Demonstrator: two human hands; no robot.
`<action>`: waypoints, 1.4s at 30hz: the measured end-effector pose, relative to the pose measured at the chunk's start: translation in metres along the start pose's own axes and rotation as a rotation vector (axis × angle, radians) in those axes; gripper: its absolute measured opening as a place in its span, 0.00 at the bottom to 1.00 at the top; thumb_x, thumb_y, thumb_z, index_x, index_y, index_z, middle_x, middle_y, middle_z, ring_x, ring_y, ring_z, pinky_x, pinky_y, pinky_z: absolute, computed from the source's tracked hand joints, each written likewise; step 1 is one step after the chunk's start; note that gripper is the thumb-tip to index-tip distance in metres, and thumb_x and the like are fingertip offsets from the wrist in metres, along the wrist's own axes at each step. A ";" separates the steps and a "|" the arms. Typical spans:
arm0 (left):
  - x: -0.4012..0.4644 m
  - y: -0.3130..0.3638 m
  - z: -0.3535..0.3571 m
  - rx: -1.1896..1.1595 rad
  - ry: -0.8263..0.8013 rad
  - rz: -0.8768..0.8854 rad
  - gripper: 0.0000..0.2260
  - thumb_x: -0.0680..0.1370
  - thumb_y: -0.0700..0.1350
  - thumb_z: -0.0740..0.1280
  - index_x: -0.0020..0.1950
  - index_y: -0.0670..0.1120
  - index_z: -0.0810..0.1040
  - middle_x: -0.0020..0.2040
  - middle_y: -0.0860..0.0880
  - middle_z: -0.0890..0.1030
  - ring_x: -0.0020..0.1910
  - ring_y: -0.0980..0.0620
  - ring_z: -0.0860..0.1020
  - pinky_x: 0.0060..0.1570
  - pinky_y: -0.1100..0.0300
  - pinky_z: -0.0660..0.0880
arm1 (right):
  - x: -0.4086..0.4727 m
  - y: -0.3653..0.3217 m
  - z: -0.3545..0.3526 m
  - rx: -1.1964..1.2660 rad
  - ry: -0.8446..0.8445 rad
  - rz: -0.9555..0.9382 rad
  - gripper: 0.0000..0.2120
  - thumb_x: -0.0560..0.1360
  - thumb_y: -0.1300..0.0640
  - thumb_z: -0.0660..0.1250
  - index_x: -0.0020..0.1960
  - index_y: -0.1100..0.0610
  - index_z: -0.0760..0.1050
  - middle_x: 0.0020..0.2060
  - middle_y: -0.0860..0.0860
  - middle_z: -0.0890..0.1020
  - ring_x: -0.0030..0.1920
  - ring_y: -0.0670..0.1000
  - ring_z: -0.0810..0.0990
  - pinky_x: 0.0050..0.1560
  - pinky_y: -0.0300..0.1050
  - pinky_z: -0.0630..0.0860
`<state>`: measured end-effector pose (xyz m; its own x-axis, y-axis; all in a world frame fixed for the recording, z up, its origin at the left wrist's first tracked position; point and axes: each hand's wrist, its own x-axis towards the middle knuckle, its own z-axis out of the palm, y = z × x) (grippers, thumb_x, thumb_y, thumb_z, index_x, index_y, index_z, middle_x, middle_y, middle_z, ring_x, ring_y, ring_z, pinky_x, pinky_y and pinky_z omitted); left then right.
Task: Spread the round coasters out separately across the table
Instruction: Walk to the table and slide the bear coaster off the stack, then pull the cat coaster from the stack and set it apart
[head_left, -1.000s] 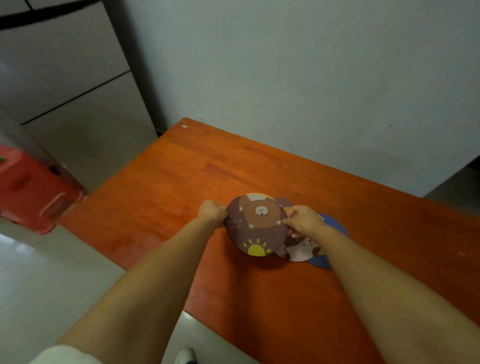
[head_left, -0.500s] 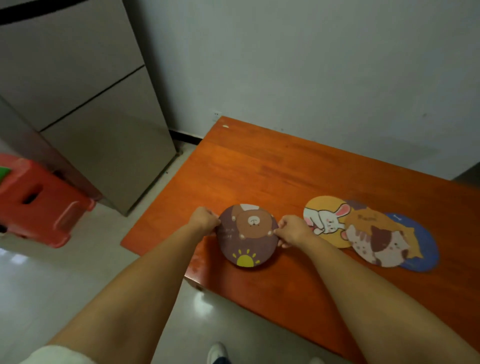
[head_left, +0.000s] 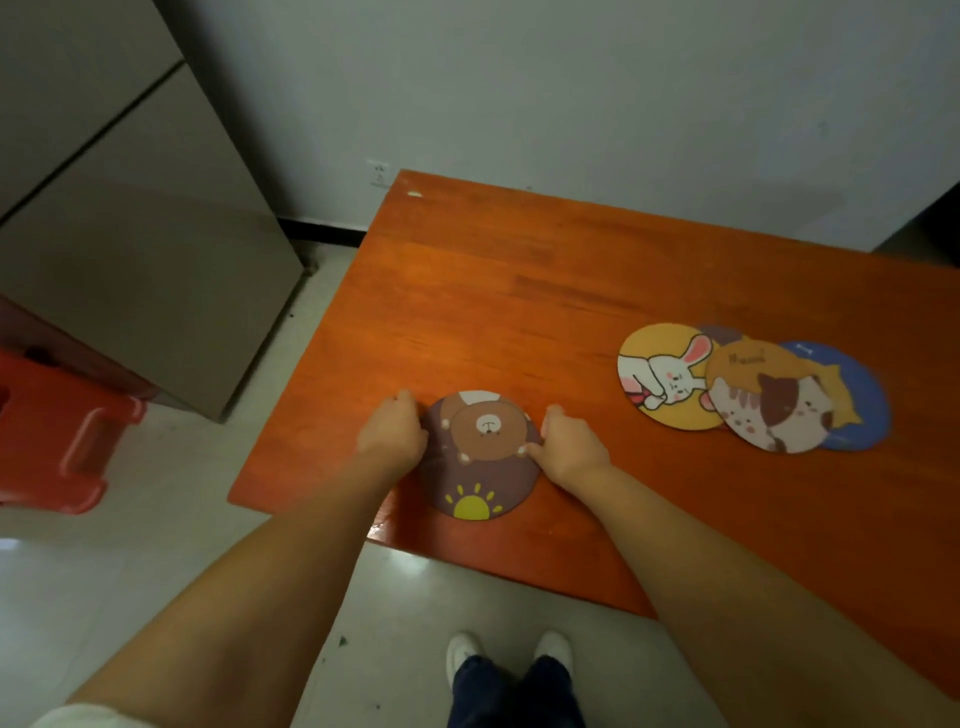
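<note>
A brown round bear coaster (head_left: 480, 470) with a yellow sun lies near the left front corner of the orange wooden table (head_left: 519, 291). My left hand (head_left: 392, 439) grips its left edge and my right hand (head_left: 569, 449) grips its right edge. To the right, other coasters overlap in a cluster: a yellow rabbit coaster (head_left: 662, 376), a cat coaster (head_left: 766, 402) on top, a blue coaster (head_left: 857, 400) under the cat one, and a sliver of a dark coaster (head_left: 719, 332) behind.
A grey refrigerator (head_left: 130, 234) stands left of the table. A red plastic stool (head_left: 57, 436) sits on the white floor at far left. The wall runs behind the table. My shoes (head_left: 511, 654) are at the table's front edge.
Both hands carried the bear coaster leftward, away from the stack, down to the table's left front corner. The overlapping coasters are left uncovered on the right.
</note>
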<state>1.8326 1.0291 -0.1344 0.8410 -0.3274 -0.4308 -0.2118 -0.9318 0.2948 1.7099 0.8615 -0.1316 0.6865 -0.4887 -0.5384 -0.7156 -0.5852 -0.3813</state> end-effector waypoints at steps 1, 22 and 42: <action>0.002 0.002 -0.002 0.038 -0.002 0.004 0.15 0.75 0.41 0.66 0.60 0.39 0.70 0.63 0.36 0.74 0.64 0.37 0.73 0.60 0.47 0.71 | 0.000 0.001 -0.001 -0.015 0.005 -0.003 0.20 0.75 0.50 0.68 0.59 0.62 0.69 0.55 0.62 0.80 0.55 0.64 0.79 0.42 0.50 0.70; -0.019 0.274 0.052 -0.194 -0.164 0.230 0.20 0.76 0.44 0.66 0.67 0.40 0.70 0.58 0.36 0.79 0.51 0.39 0.79 0.41 0.54 0.70 | -0.005 0.226 -0.197 -0.029 0.189 0.162 0.12 0.82 0.54 0.59 0.51 0.62 0.77 0.38 0.60 0.75 0.36 0.58 0.73 0.46 0.60 0.75; -0.029 0.354 0.107 -0.789 -0.252 -0.177 0.15 0.76 0.35 0.65 0.32 0.45 0.66 0.32 0.44 0.70 0.30 0.47 0.70 0.32 0.58 0.73 | 0.036 0.288 -0.207 0.601 0.097 0.249 0.07 0.80 0.61 0.60 0.50 0.61 0.77 0.55 0.68 0.75 0.51 0.63 0.76 0.62 0.66 0.74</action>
<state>1.6796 0.6917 -0.1085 0.6729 -0.2998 -0.6762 0.4005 -0.6209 0.6738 1.5555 0.5414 -0.1051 0.4794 -0.6353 -0.6054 -0.7826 0.0026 -0.6225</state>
